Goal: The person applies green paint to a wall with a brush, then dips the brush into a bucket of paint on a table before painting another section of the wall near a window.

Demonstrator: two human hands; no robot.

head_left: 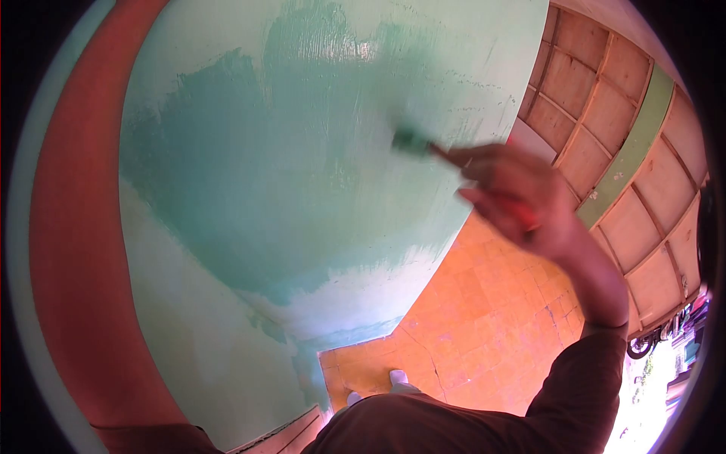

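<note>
Right fingers (pixel 484 157) gripping brush (pixel 412 142) hide wall edge (pixel 428 278)

Wall (pixel 249 159) left of right hand (pixel 518 193): darker teal patches over pale mint. Floor tiles (pixel 484 303) below hand: orange. Brush tip (pixel 409 140): dark green.

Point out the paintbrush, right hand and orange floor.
Paintbrush (pixel 410 141): head view, on the motion-blurred bristle head.
Right hand (pixel 523 185): head view, on the middle of the hand.
Orange floor (pixel 488 303): head view, on bare tiles.
</note>
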